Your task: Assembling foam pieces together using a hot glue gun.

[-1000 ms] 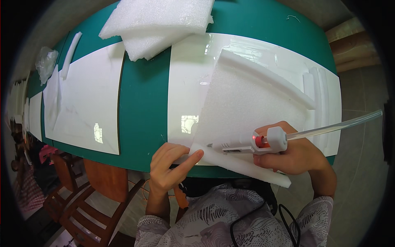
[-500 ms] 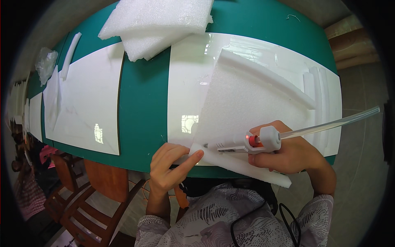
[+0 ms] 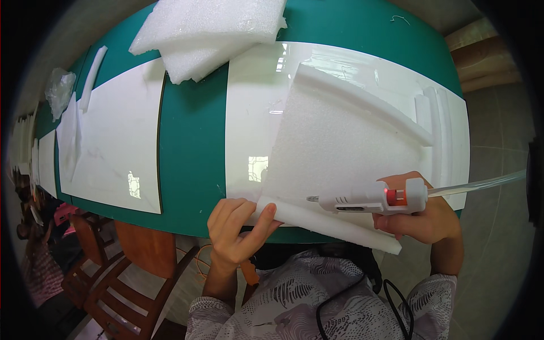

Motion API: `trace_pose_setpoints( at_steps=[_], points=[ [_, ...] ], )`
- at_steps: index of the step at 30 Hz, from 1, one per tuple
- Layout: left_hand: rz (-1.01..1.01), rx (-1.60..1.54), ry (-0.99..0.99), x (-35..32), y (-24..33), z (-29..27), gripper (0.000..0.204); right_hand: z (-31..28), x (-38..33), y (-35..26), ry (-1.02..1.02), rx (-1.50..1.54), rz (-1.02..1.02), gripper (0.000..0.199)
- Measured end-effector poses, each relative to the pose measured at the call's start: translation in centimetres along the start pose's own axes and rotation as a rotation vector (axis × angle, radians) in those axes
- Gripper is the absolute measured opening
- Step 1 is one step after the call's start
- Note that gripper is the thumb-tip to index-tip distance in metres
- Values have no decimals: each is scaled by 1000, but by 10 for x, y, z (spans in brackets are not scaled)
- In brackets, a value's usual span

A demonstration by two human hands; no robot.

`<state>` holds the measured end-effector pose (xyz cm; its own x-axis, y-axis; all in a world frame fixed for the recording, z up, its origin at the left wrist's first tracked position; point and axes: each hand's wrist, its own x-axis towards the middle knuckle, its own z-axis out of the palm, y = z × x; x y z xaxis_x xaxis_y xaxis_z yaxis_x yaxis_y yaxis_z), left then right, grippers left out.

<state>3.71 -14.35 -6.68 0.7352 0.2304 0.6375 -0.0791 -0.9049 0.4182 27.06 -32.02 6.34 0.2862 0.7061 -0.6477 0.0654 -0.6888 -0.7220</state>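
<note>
Foam strip is lying aslant along the near side of a foam sheet, its right end seemingly sticking out past the edge of the bench. My left hand is pinching the strip's left end, thumb bearing on top and fingers curling round the outer side, probably because so light a piece is wanting one steadied end. My right hand is gripping the glue gun, its handle hiding in my palm. I am holding it nearly level, nozzle pointing left and sitting just beside the strip, presumably so the tip is facing the line where strip and sheet are meeting (whether any glue is lying there, I cannot tell). A clear glue stick is jutting rightward from the back. Under the sheet, a glossy white board is serving, I suppose, as a smooth base. A second strip is running along the sheet's far side, more strips are lying together at the right, and foam slabs are resting by the board's far left corner, leaving the near side to my hands.
</note>
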Motion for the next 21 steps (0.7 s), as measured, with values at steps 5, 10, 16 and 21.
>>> trace_pose_setpoints(
  at_steps=[5,10,16,21],
  points=[
    [-8,27,16,-2,2,2,60,-6,-1,15,-57,42,50,30],
    [-24,9,-4,-4,0,2,60,-1,1,9,-51,48,15,24],
    [-25,-13,0,-2,-1,3,59,-5,-2,13,-54,46,153,24],
    [-23,-14,3,-3,0,4,60,-12,-15,37,-56,121,124,28]
  ],
)
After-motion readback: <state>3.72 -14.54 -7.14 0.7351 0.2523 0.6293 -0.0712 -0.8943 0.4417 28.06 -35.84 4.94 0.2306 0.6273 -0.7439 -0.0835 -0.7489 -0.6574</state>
